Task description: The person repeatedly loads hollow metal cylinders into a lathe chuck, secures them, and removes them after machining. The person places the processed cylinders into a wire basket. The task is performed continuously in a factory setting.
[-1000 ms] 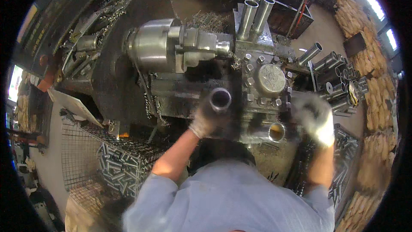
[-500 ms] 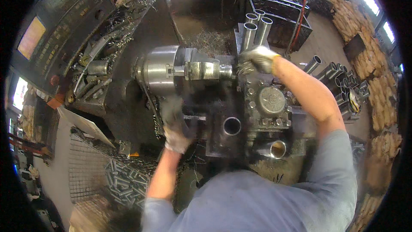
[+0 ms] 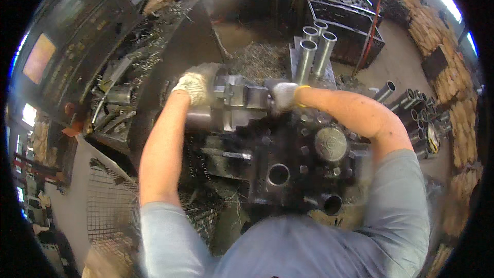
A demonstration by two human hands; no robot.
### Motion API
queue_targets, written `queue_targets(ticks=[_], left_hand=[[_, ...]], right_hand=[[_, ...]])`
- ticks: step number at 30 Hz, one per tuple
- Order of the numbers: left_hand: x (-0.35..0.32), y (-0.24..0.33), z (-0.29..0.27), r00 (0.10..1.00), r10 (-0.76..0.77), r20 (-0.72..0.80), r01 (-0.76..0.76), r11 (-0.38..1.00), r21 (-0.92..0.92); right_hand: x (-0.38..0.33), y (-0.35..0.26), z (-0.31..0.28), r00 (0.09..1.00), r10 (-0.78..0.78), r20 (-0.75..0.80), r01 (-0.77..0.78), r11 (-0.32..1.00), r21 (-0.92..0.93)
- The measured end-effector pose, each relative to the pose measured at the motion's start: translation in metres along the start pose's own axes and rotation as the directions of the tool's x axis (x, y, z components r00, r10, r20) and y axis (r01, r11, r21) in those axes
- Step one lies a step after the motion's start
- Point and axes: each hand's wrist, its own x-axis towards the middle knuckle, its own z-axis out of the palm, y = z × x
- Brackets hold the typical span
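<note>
A lathe chuck [image 3: 198,119] with large jaws [image 3: 242,100] stands in the middle, a short metal piece showing at the jaws' right end. My left hand [image 3: 192,86], in a whitish knit glove, lies over the top of the chuck; its fingers are smeared and partly hidden. At the right end of the jaws, my gloved right hand [image 3: 284,96] is closed around the end of the piece, which it mostly covers. Below that hand is the dark tool block with a round cap [image 3: 331,143] and an open round bore [image 3: 279,174].
Several shiny tubes [image 3: 307,56] stand upright behind my right hand. More tubes [image 3: 411,104] are grouped at the right. A dark metal bin [image 3: 345,38] stands at the back, the control panel [image 3: 67,36] at the left, a wire basket [image 3: 110,201] at lower left.
My left hand has risen from below the chuck to its top. My right hand has moved left from the tool block to the jaws' end. The view has shifted slightly.
</note>
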Motion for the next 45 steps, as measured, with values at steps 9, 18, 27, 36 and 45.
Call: queue_targets(ticks=[9,18,27,36,45], left_hand=[[-0.035,-0.012,0.078,0.714,-0.059,-0.697,0.033,0.998,-0.05],[-0.048,-0.01,0.056,0.705,-0.045,-0.708,-0.024,0.996,-0.087],[-0.238,0.148,0.145,0.969,-0.129,-0.212,-0.229,-0.136,-0.964],[-0.233,0.16,0.224,0.838,-0.077,0.54,0.23,-0.847,-0.478],[-0.257,0.146,0.229,0.892,-0.123,0.434,0.203,-0.751,-0.629]], right_hand=[[0.02,0.048,0.011,0.97,-0.021,0.241,-0.037,0.971,0.236],[-0.175,-0.109,-0.042,0.755,0.324,-0.569,-0.601,0.69,-0.404],[-0.224,-0.279,0.134,0.941,0.334,0.052,-0.136,0.235,0.962],[-0.161,-0.211,0.317,0.962,0.271,-0.034,0.069,-0.12,0.99],[-0.254,-0.206,0.272,0.931,0.229,-0.285,0.107,0.574,0.812]])
